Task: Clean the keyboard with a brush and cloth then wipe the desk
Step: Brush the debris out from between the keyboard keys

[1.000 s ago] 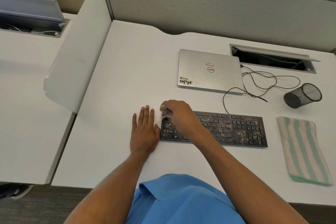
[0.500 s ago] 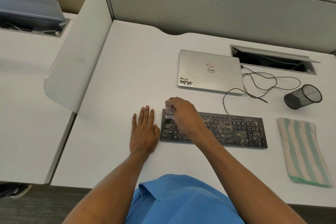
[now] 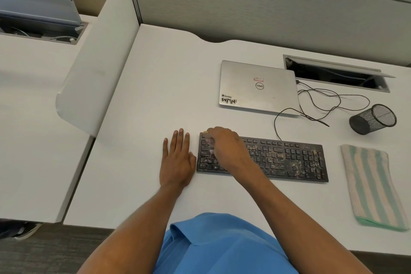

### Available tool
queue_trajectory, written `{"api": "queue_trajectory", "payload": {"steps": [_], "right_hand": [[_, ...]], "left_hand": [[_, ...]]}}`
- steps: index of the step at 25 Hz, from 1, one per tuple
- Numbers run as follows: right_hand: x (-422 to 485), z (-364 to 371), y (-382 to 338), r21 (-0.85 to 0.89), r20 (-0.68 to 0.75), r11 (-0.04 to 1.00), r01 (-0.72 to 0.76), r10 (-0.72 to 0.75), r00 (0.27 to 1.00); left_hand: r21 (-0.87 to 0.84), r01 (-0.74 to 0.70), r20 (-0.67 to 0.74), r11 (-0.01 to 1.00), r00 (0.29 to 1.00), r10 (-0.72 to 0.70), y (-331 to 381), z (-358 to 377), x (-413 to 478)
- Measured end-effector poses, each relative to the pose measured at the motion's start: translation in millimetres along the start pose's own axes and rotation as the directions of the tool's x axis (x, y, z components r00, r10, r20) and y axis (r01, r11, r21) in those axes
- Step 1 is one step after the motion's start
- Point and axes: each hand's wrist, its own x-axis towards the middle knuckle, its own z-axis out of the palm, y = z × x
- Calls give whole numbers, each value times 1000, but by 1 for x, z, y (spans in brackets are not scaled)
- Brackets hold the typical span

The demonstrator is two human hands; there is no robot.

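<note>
A black keyboard (image 3: 287, 158) speckled with pale crumbs lies on the white desk (image 3: 155, 87). My right hand (image 3: 226, 147) grips a small brush (image 3: 210, 144) over the keyboard's left end; only a blurred bit of the brush shows under my fingers. My left hand (image 3: 178, 158) lies flat on the desk with straight fingers, its thumb beside the keyboard's left edge. A striped green and cream cloth (image 3: 373, 187) lies folded to the right of the keyboard.
A closed silver laptop (image 3: 258, 87) sits behind the keyboard. Thin black cables (image 3: 322, 104) trail from it toward an open cable hatch (image 3: 333, 73). A black mesh cup (image 3: 373, 119) lies on its side at the right. A white divider (image 3: 95, 69) borders the desk's left.
My right hand with the brush has shifted slightly right and away from me along the keyboard's left end. My left hand has stayed flat in place.
</note>
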Motion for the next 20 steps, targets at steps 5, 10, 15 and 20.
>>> {"api": "queue_trajectory", "payload": {"steps": [5,10,15,20], "right_hand": [[3,6,-14,227,-37,974,18,-10,999],[-2,6,-3,115,-3,993,-34,35,999],[-5,-5,6,223,-121,967,-125,155,981],[-2,-8,-4,267,-289,957,-118,196,937]], "left_hand": [[11,-2,10,1000,1000,2,-1,0,0],[2,-2,5,1000,1000,2,-1,0,0],[-1,-1,9,1000,1000,1,0,-1,0],[-9,-1,1,1000,1000,1,1,-2,-1]]}}
